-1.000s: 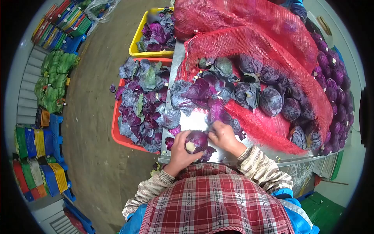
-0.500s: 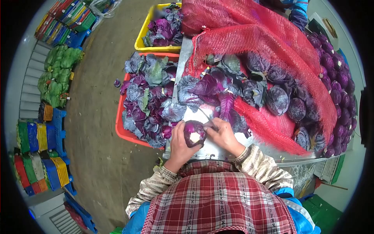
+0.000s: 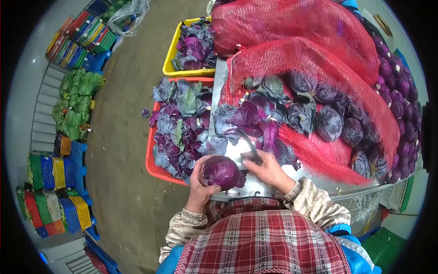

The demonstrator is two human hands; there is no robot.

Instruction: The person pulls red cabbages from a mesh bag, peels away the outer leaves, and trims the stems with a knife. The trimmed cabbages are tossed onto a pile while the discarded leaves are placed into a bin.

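Note:
My left hand (image 3: 199, 186) is closed around the side of a smooth, glossy red cabbage (image 3: 221, 172), held above the metal table near my apron. Close to its right, my right hand (image 3: 268, 171) grips a knife (image 3: 248, 142) with a curved blade that points up and left; the handle is mostly hidden by the fingers. A dark purple leaf (image 3: 242, 178) hangs at the cabbage's right side. Just beyond the blade, loose red cabbage leaves (image 3: 248, 114) lie heaped on the table.
An orange-red crate (image 3: 153, 157) and a yellow crate (image 3: 169, 64) full of leaves stand left of the table. Red mesh sacks (image 3: 310, 55) lie across it, one open over untrimmed cabbages (image 3: 329, 122). Shiny cabbages (image 3: 404, 107) are piled at the far right.
The cabbage has turned, so its pale cut stem end no longer shows. Both hands sit slightly lower in view, the right one farther from the cabbage, with the curved blade now plainly visible.

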